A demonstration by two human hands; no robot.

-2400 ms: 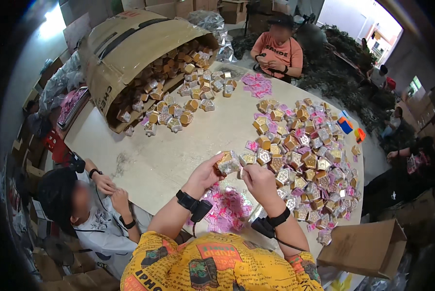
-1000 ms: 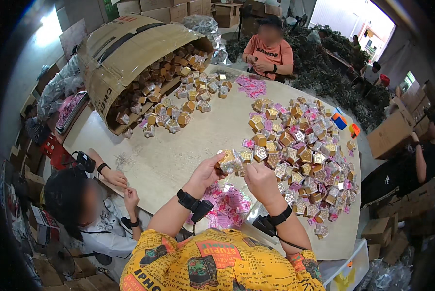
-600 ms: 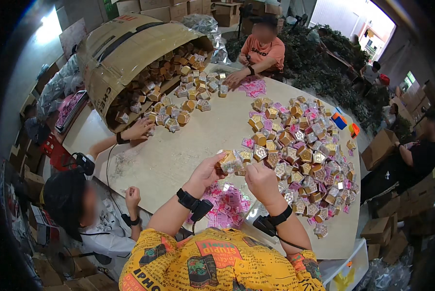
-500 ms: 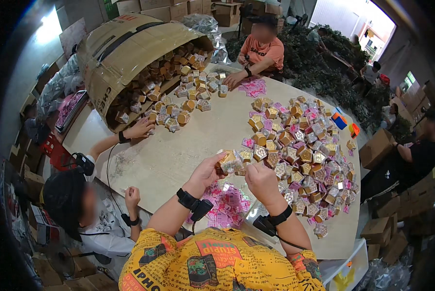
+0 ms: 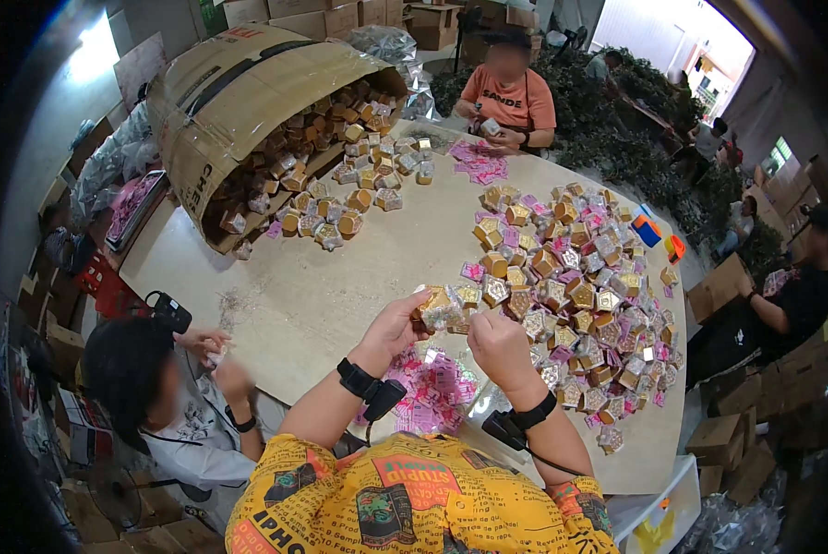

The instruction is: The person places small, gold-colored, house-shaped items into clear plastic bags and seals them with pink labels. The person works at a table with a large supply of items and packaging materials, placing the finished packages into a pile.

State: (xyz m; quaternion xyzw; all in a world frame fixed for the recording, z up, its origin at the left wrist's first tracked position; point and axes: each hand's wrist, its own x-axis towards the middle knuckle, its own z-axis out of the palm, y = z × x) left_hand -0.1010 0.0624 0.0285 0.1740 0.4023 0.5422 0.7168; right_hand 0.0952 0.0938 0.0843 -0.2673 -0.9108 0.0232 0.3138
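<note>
My left hand [image 5: 394,326] grips a small gold box [image 5: 439,310] in clear crinkled wrap, held above the table. Close to the right side of that box is my right hand [image 5: 501,349], its fingers curled tightly together; whatever they pinch is hidden. Below and between my hands lies a pile of small pink printed cards [image 5: 428,395]. A big heap of gold, faceted boxes [image 5: 580,297], several of them clear-wrapped, spreads to the right with pink cards among them.
A large carton [image 5: 248,78] lies on its side at the far left of the pale table [image 5: 326,295], spilling boxes. Co-workers sit left and across, handling small things. Blue and orange objects [image 5: 647,231] lie at the right edge; a white bin [image 5: 665,517] stands below.
The co-worker on the left has drawn a hand back from the boxes by the carton. The person across has pulled back and lifted a box. My hands have barely moved.
</note>
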